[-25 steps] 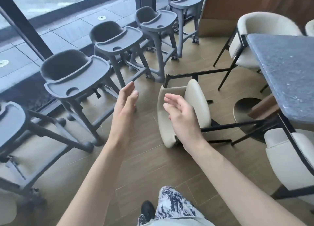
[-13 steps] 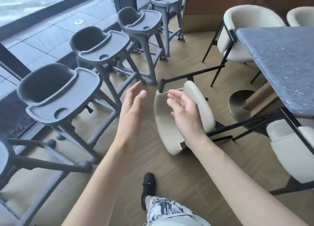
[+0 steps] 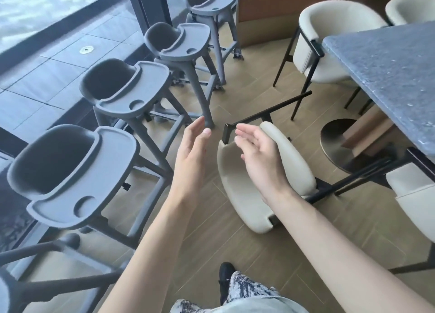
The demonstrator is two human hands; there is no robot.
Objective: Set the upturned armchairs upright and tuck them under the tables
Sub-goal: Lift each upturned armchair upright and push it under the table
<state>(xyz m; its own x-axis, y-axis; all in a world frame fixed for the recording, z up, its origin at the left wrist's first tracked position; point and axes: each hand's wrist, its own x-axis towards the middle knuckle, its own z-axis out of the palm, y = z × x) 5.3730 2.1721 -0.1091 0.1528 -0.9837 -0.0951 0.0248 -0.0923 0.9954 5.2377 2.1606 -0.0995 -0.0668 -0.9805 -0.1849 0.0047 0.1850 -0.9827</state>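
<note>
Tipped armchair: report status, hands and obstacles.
Left hand, right hand open, empty. Tipped armchair on floor, ungripped. High chairs close left; table right.

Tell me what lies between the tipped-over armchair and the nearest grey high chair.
Only bare wood floor in the head view, between tipped armchair and high chair.

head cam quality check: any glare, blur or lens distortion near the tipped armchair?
Head view: daylight from the window washes out the upper left; wide-angle bending curves the high chairs and table edge; slight softness throughout; tipped armchair and both open hands, left hand, right hand, evenly lit, no harsh shadows.
</note>
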